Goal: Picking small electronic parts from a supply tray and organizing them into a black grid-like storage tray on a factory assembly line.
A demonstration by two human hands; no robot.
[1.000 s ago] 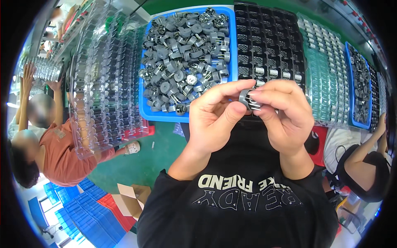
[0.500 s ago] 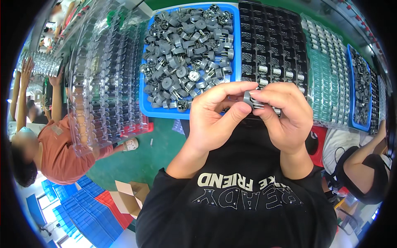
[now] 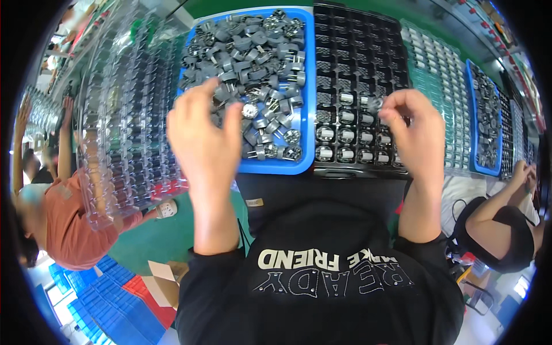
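My left hand (image 3: 204, 129) is over the blue bin (image 3: 309, 115), its thumb and fingers apart, curling down toward the loose parts. These are small round grey parts with metal pins (image 3: 227, 75), heaped together. Above the black compartment tray (image 3: 359, 171), my right hand (image 3: 417, 123) pinches a small blurred grey part (image 3: 375, 104) at its fingertips. Silver-topped parts (image 3: 347, 117) sit in rows in the tray's nearer pockets. Whether the pinched part touches its pocket I cannot tell.
Stacked clear plastic trays (image 3: 126, 126) stand left of the bin. Right of the black tray lies a greenish clear tray (image 3: 440, 98) with rows of silver parts, then another blue bin (image 3: 483, 121). Other people sit on both sides. An open carton (image 3: 164, 284) stands behind on the left.
My hands, together around a grey pinned part before, have separated. The left has gone left over the bin; the right has moved over the tray with a part. The view has shifted slightly.
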